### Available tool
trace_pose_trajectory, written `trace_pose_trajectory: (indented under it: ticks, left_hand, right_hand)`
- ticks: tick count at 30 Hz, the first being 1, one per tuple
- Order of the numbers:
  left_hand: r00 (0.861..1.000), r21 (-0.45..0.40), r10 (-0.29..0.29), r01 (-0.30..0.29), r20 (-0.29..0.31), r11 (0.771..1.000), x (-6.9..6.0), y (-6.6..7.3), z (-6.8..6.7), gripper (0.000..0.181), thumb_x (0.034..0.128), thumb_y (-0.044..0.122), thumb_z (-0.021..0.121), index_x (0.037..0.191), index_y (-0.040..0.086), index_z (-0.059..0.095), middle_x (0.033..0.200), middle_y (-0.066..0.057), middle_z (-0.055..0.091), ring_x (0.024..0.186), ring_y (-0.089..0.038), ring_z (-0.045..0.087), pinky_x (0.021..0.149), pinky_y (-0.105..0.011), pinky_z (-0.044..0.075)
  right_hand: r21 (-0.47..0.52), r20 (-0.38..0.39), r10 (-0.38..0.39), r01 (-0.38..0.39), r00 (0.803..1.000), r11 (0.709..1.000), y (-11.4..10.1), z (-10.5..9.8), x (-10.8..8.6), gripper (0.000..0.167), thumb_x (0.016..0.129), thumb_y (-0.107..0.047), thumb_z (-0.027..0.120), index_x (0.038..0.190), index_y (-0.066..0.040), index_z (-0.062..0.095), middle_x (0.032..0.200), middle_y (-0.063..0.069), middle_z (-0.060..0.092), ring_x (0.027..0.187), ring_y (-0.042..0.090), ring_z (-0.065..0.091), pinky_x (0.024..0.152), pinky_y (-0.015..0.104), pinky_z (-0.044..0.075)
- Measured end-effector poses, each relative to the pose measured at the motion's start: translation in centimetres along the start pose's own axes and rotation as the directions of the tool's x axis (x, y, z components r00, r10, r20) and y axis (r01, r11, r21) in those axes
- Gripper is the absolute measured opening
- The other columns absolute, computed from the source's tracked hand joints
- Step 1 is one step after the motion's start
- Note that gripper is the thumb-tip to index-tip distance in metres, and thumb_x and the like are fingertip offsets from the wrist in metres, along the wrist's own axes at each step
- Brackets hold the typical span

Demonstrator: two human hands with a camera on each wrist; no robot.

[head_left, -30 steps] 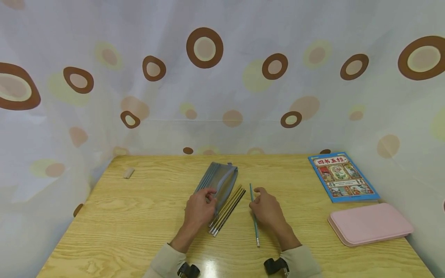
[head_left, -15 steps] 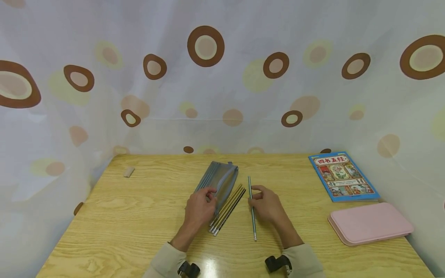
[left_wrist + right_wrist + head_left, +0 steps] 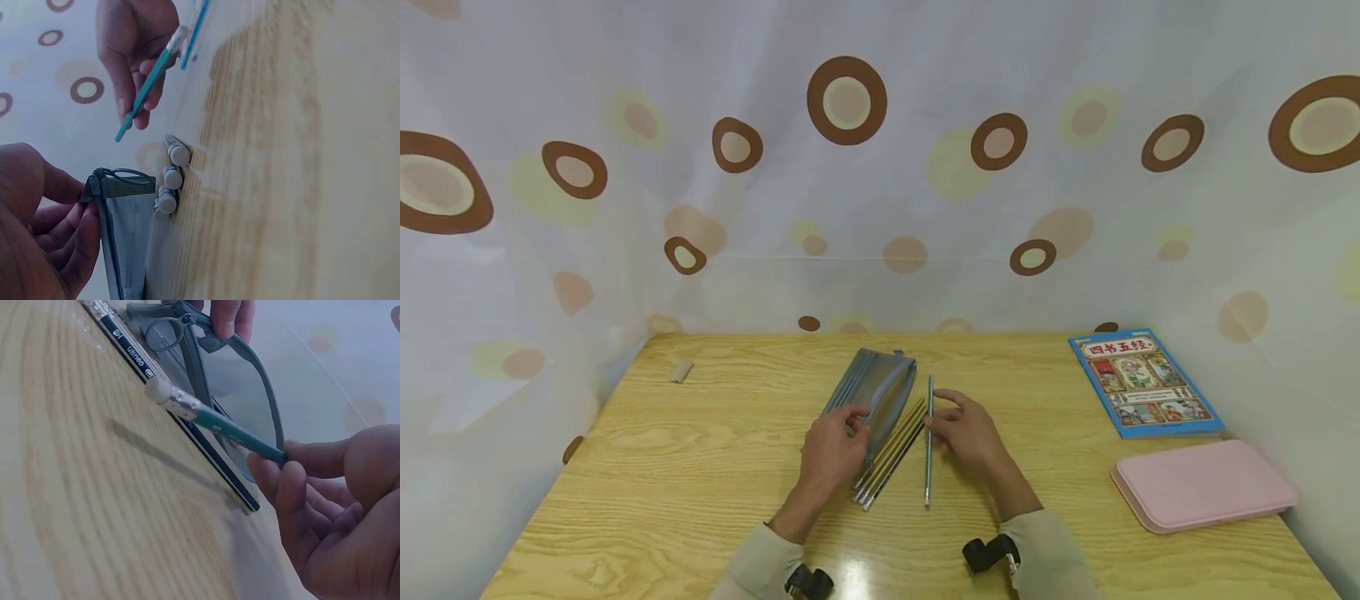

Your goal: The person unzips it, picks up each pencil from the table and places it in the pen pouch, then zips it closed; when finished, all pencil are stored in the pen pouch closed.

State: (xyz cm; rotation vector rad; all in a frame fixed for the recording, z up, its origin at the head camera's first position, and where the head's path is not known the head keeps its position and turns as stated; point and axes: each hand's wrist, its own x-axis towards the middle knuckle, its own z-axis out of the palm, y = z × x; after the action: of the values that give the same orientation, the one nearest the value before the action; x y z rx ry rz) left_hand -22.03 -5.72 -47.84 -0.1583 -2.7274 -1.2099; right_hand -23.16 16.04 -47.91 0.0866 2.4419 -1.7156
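Observation:
A green pencil [image 3: 231, 430] with a white eraser end is pinched between the thumb and fingers of my right hand [image 3: 970, 433], held above the table. My left hand [image 3: 833, 446] pinches the edge of a grey mesh zip pencil pouch [image 3: 128, 237] near its zipper end. The pouch [image 3: 868, 387] lies tilted away on the table, with pencils showing inside it. Just right of the pouch, several yellow and black pencils [image 3: 891, 454] lie together, their eraser ends towards me. In the right wrist view, a dark striped pencil [image 3: 131, 347] lies below the green one.
An eraser [image 3: 681, 371] sits at the far left of the wooden table [image 3: 700, 483]. On the right are a blue-bordered book [image 3: 1142, 383] and a pink case [image 3: 1206, 485]. A patterned curtain [image 3: 880, 192] encloses the back and sides.
My right hand has lifted the green pencil and carried it left, closer to the other pencils and the pouch. My left hand has stayed at the pouch.

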Motion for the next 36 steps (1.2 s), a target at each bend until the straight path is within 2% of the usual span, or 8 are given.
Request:
trace_pose_trajectory:
  ticks: [5,8,12,15,19,24,29,36]
  left_hand:
    - [1.000,-0.005,0.007,-0.007,-0.003,1.000,0.1,0.0,-0.1,0.021,0.0860,0.019,0.066,0.106,0.015,0.071,0.080,0.005,0.065,0.052,-0.003,0.050,0.042,-0.022,0.038]
    - [1.000,0.001,0.013,-0.013,-0.009,1.000,0.1,0.0,0.0,0.021,0.0860,0.018,0.066,0.106,0.014,0.071,0.080,0.005,0.065,0.053,-0.003,0.050,0.042,-0.022,0.038]
    - [1.000,0.008,0.015,-0.015,-0.011,1.000,0.1,-0.1,0.0,0.021,0.0858,0.018,0.067,0.106,0.014,0.071,0.080,0.005,0.065,0.050,-0.003,0.048,0.041,-0.022,0.036]
    - [1.000,0.008,0.011,-0.011,-0.006,1.000,0.0,-0.1,0.1,0.021,0.0856,0.018,0.067,0.106,0.014,0.071,0.080,0.005,0.065,0.048,-0.003,0.046,0.040,-0.022,0.036]
    - [1.000,0.016,0.016,-0.015,-0.008,1.000,0.0,0.0,0.1,0.020,0.0852,0.018,0.068,0.105,0.014,0.071,0.079,0.005,0.065,0.051,-0.004,0.047,0.043,-0.022,0.037]
    - [1.000,0.018,0.025,-0.024,-0.012,1.000,0.1,-0.1,0.1,0.020,0.0850,0.017,0.068,0.104,0.014,0.072,0.079,0.006,0.064,0.056,-0.003,0.050,0.046,-0.021,0.039]
    - [1.000,0.014,0.012,-0.012,-0.005,1.000,0.1,-0.1,0.1,0.020,0.0855,0.018,0.066,0.105,0.015,0.072,0.079,0.006,0.064,0.053,-0.003,0.049,0.044,-0.021,0.038]
    - [0.999,0.029,0.034,-0.033,-0.028,0.999,0.0,0.0,-0.1,0.019,0.0851,0.016,0.066,0.103,0.014,0.072,0.078,0.004,0.065,0.056,-0.003,0.051,0.045,-0.021,0.039]
  right_hand:
    - [0.094,0.025,0.031,-0.033,0.999,0.995,-0.2,0.1,1.0,0.061,0.093,-0.009,0.062,0.148,-0.014,0.036,0.120,0.021,0.062,0.078,0.016,0.067,0.062,0.028,0.053]
    - [0.130,0.048,0.038,-0.044,0.998,0.991,-0.2,0.4,1.6,0.064,0.092,-0.008,0.062,0.149,-0.012,0.033,0.121,0.023,0.061,0.072,0.012,0.065,0.058,0.023,0.050]
    - [0.176,0.065,0.046,-0.057,0.997,0.983,-0.1,0.9,2.2,0.065,0.091,-0.009,0.063,0.148,-0.008,0.033,0.118,0.024,0.064,0.068,0.010,0.064,0.053,0.019,0.045]
    - [0.201,0.070,0.069,-0.081,0.995,0.976,-0.4,1.4,2.3,0.064,0.091,-0.010,0.063,0.148,-0.006,0.034,0.116,0.023,0.066,0.072,0.013,0.067,0.053,0.021,0.044]
    - [0.215,0.051,0.116,-0.124,0.992,0.969,-0.5,2.0,3.1,0.062,0.092,-0.013,0.063,0.147,-0.008,0.035,0.115,0.020,0.067,0.071,0.013,0.067,0.054,0.022,0.043]
    - [0.219,0.002,0.134,-0.132,0.991,0.967,-0.8,2.7,4.3,0.061,0.091,-0.015,0.063,0.146,-0.008,0.037,0.114,0.019,0.068,0.069,0.010,0.066,0.054,0.022,0.042]
    - [0.255,-0.048,0.134,-0.118,0.990,0.960,-1.4,3.5,4.9,0.059,0.090,-0.012,0.063,0.144,-0.007,0.041,0.104,0.017,0.071,0.066,0.011,0.068,0.052,0.021,0.041]
    - [0.268,-0.078,0.153,-0.127,0.985,0.955,-2.3,4.0,5.5,0.057,0.090,-0.012,0.062,0.143,-0.007,0.042,0.094,0.012,0.071,0.063,0.011,0.066,0.049,0.022,0.038]
